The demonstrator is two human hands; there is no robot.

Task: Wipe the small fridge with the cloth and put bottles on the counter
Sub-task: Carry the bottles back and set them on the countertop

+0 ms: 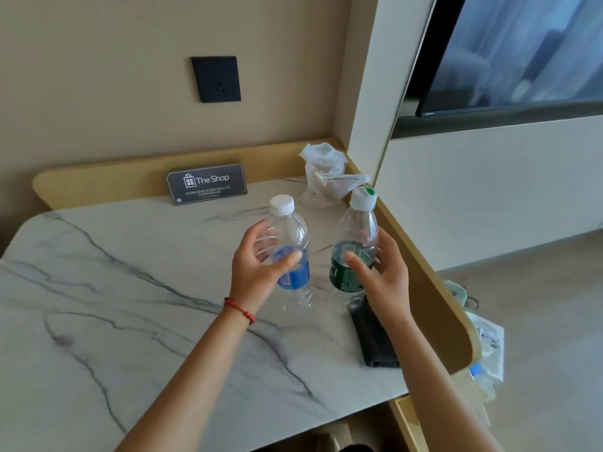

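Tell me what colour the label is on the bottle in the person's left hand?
Blue, on the clear bottle; the head view shows it.

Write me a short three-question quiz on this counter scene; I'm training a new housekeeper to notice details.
1. True or false: the left hand holds the blue-label bottle.
2. Which label colour is on the bottle in the right hand? A) red B) green C) yellow
3. Fill in: the dark folded cloth lies on the marble counter near its ____ edge.

Key
1. True; the fingers wrap around it.
2. B; it is the green-label bottle.
3. Right; it sits just below the right hand, beside the raised rim.
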